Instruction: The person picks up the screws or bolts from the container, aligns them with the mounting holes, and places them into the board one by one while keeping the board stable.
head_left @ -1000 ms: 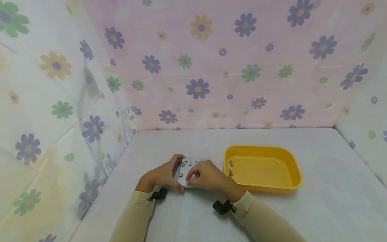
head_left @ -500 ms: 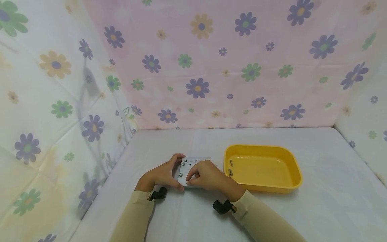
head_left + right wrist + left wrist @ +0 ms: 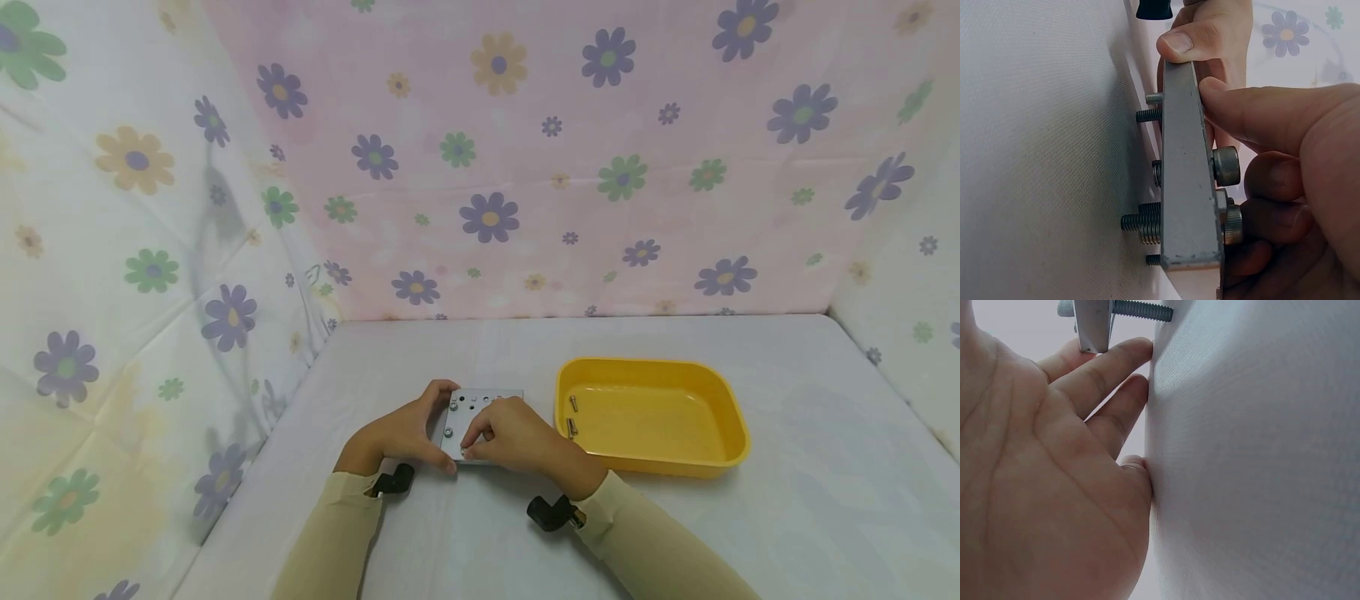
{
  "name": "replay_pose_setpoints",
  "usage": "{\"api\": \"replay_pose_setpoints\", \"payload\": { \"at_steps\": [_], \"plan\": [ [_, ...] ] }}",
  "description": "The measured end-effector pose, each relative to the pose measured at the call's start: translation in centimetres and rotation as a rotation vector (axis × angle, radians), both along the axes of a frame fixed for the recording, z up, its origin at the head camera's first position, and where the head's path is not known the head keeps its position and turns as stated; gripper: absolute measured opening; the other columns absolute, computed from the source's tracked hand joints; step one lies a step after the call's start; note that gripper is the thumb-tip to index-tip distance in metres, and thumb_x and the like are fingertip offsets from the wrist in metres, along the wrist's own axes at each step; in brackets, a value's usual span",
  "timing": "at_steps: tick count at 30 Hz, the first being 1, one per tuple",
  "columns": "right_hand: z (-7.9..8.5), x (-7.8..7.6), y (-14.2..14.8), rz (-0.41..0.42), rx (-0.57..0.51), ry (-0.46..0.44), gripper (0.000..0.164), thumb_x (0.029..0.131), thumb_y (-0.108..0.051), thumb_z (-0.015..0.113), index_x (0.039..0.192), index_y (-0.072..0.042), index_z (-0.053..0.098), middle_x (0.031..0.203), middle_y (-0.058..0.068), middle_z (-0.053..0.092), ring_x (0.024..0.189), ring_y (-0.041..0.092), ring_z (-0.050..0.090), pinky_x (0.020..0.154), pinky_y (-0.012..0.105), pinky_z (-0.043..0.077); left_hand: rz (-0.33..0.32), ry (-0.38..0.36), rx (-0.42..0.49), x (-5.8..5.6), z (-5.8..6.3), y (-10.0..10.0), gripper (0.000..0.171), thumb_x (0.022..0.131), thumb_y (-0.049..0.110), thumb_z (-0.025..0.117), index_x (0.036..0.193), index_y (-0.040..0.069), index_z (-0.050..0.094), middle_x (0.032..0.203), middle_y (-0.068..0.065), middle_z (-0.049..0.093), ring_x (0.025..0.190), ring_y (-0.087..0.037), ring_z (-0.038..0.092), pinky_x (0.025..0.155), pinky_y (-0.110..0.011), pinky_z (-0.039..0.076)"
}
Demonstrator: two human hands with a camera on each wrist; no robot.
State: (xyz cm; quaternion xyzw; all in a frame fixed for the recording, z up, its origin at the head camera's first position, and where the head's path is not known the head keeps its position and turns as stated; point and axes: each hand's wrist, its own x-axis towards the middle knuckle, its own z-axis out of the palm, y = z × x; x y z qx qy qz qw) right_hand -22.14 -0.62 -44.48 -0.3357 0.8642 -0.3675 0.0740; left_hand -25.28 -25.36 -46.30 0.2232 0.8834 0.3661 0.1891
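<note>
Booth (image 3: 176, 342) of flowered cloth (image 3: 540, 175)

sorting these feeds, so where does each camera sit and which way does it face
Head: on the head, facing forward and down at the metal plate and yellow tray; left hand, right hand and sleeves show.
Left wrist: worn there, facing past the left hand toward the plate's end and a bolt.
Right wrist: worn there, facing the plate's edge; both hands show.
Both wrist views share plate, bolts and left hand.
</note>
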Motion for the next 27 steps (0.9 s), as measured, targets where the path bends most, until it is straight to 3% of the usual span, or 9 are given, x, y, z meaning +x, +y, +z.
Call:
{"api": "replay_pose_setpoints", "payload": {
  "at_steps": [27],
  "plan": [
    [0.05,0.01,0.06,0.009,0.015,-0.006,0.007,0.088,-0.022,0.081,0.094,-0.024,0.084,0.052,-0.015,0.052,0.050,0.001,0.043,0.050,0.019,0.029,0.004,0.000,-0.005,0.13,0.15,0.10,0.124,0.058,0.039,0.100,0.155,0.023,0.024,0.157,0.002,0.043,0.144,-0.018,0.039,0.123,-0.053,0.024]
  ]
}}
